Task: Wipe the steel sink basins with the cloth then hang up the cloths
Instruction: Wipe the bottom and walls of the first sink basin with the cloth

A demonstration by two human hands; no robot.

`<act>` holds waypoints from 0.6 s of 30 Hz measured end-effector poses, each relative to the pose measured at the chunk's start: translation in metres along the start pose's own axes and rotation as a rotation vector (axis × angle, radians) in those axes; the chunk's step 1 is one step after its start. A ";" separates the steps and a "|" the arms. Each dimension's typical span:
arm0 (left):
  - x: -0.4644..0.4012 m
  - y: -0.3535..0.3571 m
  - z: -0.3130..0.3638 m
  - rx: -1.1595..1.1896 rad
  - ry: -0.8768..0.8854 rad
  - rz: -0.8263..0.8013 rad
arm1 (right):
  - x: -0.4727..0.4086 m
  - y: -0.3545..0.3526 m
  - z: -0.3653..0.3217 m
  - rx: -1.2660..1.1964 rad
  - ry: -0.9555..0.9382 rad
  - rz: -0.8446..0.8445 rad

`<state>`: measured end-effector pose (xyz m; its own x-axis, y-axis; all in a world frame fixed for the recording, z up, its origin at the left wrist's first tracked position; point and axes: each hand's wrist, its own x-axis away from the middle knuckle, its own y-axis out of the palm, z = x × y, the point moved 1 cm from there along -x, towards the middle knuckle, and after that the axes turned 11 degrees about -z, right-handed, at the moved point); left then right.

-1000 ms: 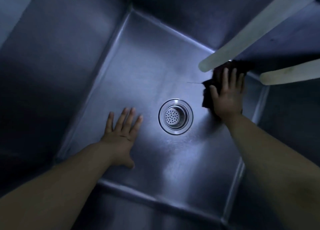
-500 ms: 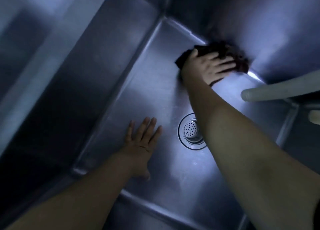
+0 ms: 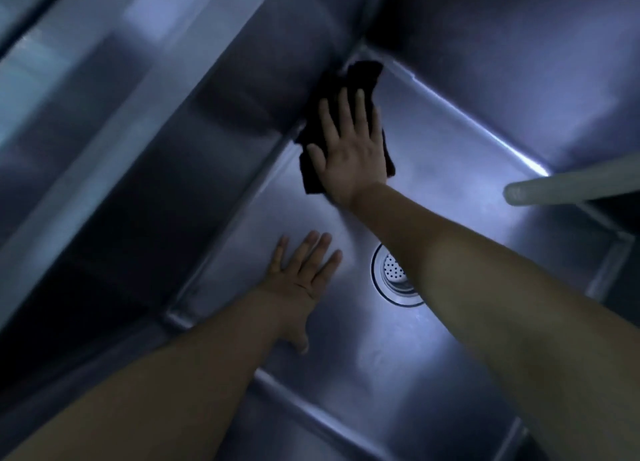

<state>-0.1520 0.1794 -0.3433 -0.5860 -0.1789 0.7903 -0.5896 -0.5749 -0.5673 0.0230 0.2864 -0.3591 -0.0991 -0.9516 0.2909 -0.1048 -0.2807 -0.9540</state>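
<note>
Dim steel fills my view: one deep sink basin [image 3: 450, 169], its drain [image 3: 394, 277] half hidden by my right forearm. I judge the wiping step under way, the hanging not yet begun; next the floor's left edge needs a firm sweep. My right hand [image 3: 349, 148] presses the dark cloth [image 3: 360, 74] flat into the far-left corner, fingers straight and slightly spread. My left hand [image 3: 298, 280] rests flat, holding nothing.

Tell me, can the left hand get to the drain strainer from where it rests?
Probably yes. The left hand lies flat on the basin floor beside the drain strainer; bare steel between, though the right forearm overhangs its far side.
</note>
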 end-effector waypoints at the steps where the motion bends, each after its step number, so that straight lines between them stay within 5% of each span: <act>1: 0.001 -0.003 0.002 -0.024 -0.019 -0.027 | 0.016 0.005 0.000 0.027 -0.054 -0.025; 5: 0.012 -0.020 0.018 -0.069 -0.116 -0.117 | 0.075 0.016 0.033 0.127 -0.201 -0.140; 10: 0.064 -0.054 0.029 -0.014 -0.090 -0.188 | 0.106 0.005 0.096 0.029 0.002 -0.157; 15: 0.167 -0.061 0.024 -0.077 -0.072 0.003 | 0.069 -0.002 0.079 -0.166 0.416 -0.131; 18: 0.210 -0.050 0.020 -0.012 -0.103 0.198 | 0.049 -0.003 0.047 -0.118 0.418 -0.154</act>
<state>-0.2344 0.1545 -0.1441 -0.6316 -0.3685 0.6821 -0.4757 -0.5105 -0.7163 0.0648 0.2344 -0.3456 -0.4617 -0.7608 0.4561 -0.2595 -0.3759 -0.8896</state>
